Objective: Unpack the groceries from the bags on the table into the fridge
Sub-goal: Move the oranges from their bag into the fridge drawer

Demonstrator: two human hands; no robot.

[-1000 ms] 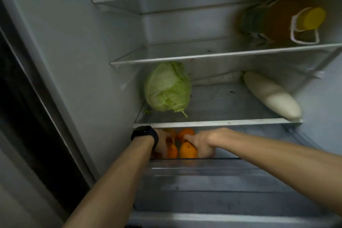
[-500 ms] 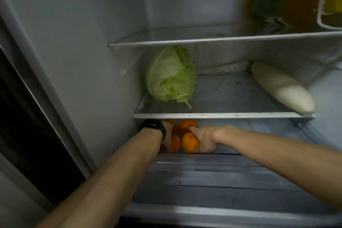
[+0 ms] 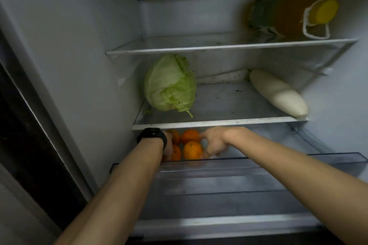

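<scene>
Over the last second the oranges (image 3: 192, 150) had stayed clustered at the left of the crisper drawer (image 3: 288, 157). The right hand (image 3: 214, 143) had eased off them and now only touched them, its fingers loosely curled and holding nothing. This batch looked stowed. The left hand (image 3: 168, 146) reached in beside the fruit, mostly hidden, so its grip could not be told.

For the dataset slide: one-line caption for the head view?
Left hand and right hand reach among oranges under the shelf holding a cabbage and a white radish.
</scene>
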